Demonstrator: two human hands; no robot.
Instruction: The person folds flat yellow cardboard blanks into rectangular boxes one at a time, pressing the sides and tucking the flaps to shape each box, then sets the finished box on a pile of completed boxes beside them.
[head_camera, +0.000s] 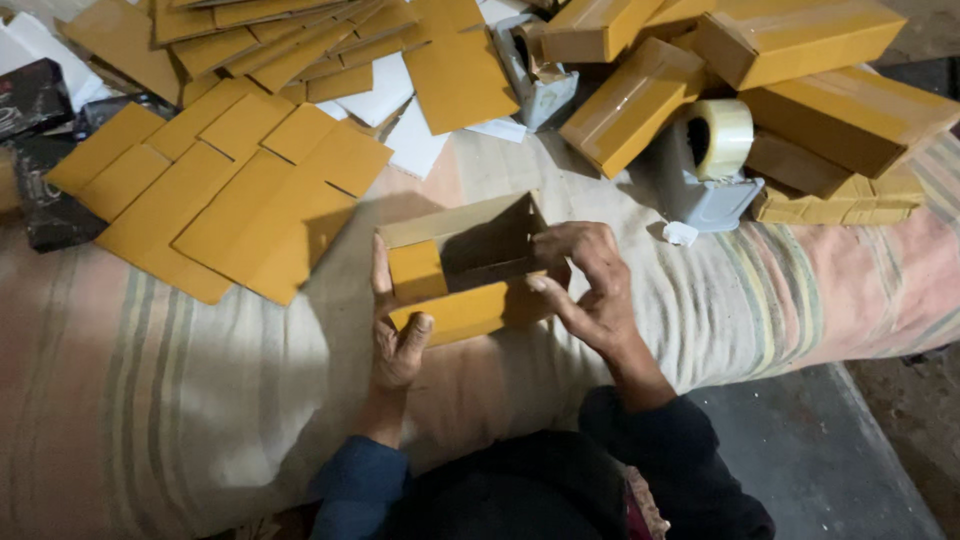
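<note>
Yellow-brown cardboard fills most of the view. A small open box (470, 268) is held up between both hands over a striped cloth (190, 400) that covers the surface in front of the person. The left hand (395, 330) is set against the box's left end, with the thumb pressed on the lower front panel and the fingers laid up along the side flap; its grip is closed on the box. The right hand (590, 285) is wrapped around the right end, with the fingers curled over the edge into the opening, so its grip is likewise closed on the box.

The box is judged to be partly formed: its walls are raised and the dark interior is open toward the camera, while the flaps are not yet folded shut. The step in hand is taken to be squaring the body and turning the flaps in. For that, the left end would have to be kept steady while the right fingers are drawn clear of the opening, so that no flap is caught or creased.

Flat, unfolded blanks (230, 190) are spread to the left of the box. A tape dispenser (705, 165) loaded with a pale roll is set just beyond the right hand, and finished boxes (800, 90) are heaped behind it.
</note>
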